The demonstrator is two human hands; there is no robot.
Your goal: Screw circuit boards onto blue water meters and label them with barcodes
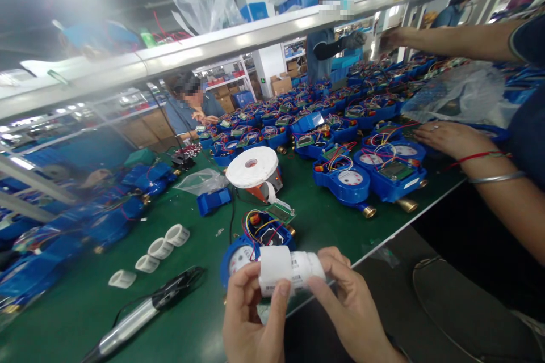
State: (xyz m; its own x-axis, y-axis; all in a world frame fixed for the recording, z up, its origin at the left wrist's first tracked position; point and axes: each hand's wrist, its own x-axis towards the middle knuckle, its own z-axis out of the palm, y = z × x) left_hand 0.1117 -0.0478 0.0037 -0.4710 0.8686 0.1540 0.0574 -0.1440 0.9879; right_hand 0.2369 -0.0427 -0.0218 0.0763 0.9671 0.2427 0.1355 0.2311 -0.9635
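Between my two hands is a roll of white barcode labels (298,270), with a strip of it turned up at the left. My left hand (255,312) pinches the strip's side, thumb in front. The fingers of my right hand (347,300) close around the roll's right end. Just behind the roll lies a blue water meter (240,258), its housing uncovered, with coloured wires and a green circuit board (280,212) showing. My hands and the roll hide part of this meter.
Several small label rolls (160,248) and a silver electric screwdriver (136,317) lie at left. A white reel (252,167) sits on an orange device beyond the meter. More open meters (394,167) crowd the green table; a co-worker's arm (468,147) reaches in at right. A shelf (255,34) spans above.
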